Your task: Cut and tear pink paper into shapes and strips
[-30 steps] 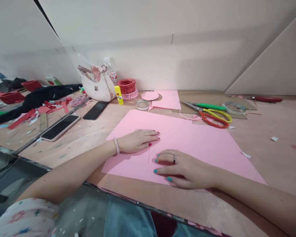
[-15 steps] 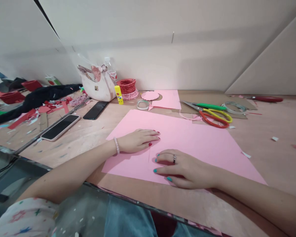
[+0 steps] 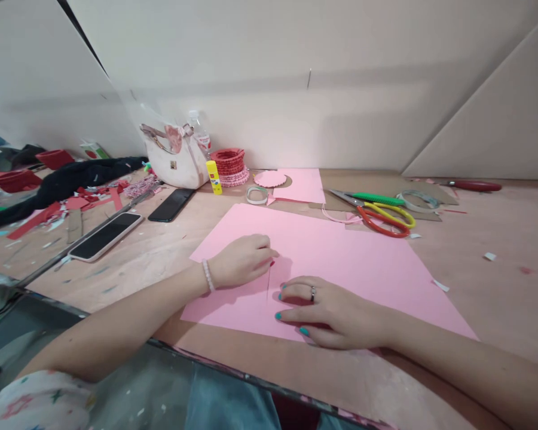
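A large sheet of pink paper lies flat on the table, with a short thin line, perhaps an edge or crease, near its middle. Over its left part, my left hand has its fingers curled in, thumb and forefinger close together at the top of that line. Whatever they pinch, if anything, is too small to make out. My right hand rests on the near part of the sheet, its fingers apart and slightly bent, holding nothing. Past the sheet's far edge lie scissors with red and yellow handles and a green-handled tool.
Further back are a glue stick, coiled red and pink rings, a scalloped pink disc, tape rolls and a white handbag. To the left lie two phones and red scraps. A red-handled tool lies far right.
My left hand's outstretched fingers have curled in, with thumb and forefinger drawn together near the thin line. My right hand keeps its pose on the paper. The view has shifted slightly.
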{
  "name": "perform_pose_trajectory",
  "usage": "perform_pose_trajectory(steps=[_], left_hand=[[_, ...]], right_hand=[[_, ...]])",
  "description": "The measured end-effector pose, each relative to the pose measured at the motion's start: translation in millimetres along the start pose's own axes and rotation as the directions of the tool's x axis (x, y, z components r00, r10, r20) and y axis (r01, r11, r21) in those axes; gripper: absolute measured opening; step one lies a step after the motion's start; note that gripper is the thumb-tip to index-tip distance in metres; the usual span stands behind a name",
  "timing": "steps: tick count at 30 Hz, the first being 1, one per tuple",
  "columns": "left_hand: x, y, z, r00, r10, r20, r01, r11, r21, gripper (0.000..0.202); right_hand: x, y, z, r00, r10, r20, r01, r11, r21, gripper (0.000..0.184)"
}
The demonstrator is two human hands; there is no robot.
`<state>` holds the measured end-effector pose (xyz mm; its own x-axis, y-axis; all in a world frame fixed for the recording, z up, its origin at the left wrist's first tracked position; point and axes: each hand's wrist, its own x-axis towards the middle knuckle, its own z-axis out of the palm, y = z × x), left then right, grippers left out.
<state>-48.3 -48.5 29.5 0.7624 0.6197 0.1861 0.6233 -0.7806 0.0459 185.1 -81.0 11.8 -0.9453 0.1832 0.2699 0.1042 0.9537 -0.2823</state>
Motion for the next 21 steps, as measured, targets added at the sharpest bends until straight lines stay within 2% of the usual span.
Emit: perform_pose_trajectory(steps=[3, 5, 9, 13, 18, 21], left_hand=[[-4.1, 21.4, -14.5, 0.993, -0.032, 0.115, 0.021, 0.995, 0.093, 0.027], [-8.5, 36.8, -16.9, 0.987, -0.067, 0.147, 0.047, 0.989, 0.137, 0.022], [-18.5, 59.8, -1.9, 0.969, -0.075, 0.236, 0.017, 0.971, 0.239, 0.012], [-23.5, 74.4, 14.8, 0.962, -0.171, 0.213, 0.089, 0.934, 0.347, 0.022], [-17.8, 91.9, 18.6, 0.940, -0.303, 0.159, 0.189, 0.846, 0.498, 0.035], [-15.9, 95.8, 20.6, 0.951, -0.269, 0.150, 0.152, 0.835, 0.529, 0.039]], right_hand=[[0.9, -0.1, -0.5, 1.000, 0.006, 0.014, -0.006, 1.000, 0.026, 0.034], [2.0, -0.6, -1.4, 1.000, 0.011, 0.025, -0.012, 0.999, 0.046, 0.035], [4.9, -2.1, -3.9, 0.999, 0.031, 0.035, -0.033, 0.997, 0.072, 0.034], [6.9, -3.8, -5.5, 0.997, 0.051, 0.056, -0.056, 0.994, 0.093, 0.036], [5.4, -4.0, -4.1, 0.997, 0.058, 0.059, -0.064, 0.993, 0.104, 0.043], [4.8, -3.6, -3.2, 0.997, 0.064, 0.042, -0.068, 0.992, 0.110, 0.043]])
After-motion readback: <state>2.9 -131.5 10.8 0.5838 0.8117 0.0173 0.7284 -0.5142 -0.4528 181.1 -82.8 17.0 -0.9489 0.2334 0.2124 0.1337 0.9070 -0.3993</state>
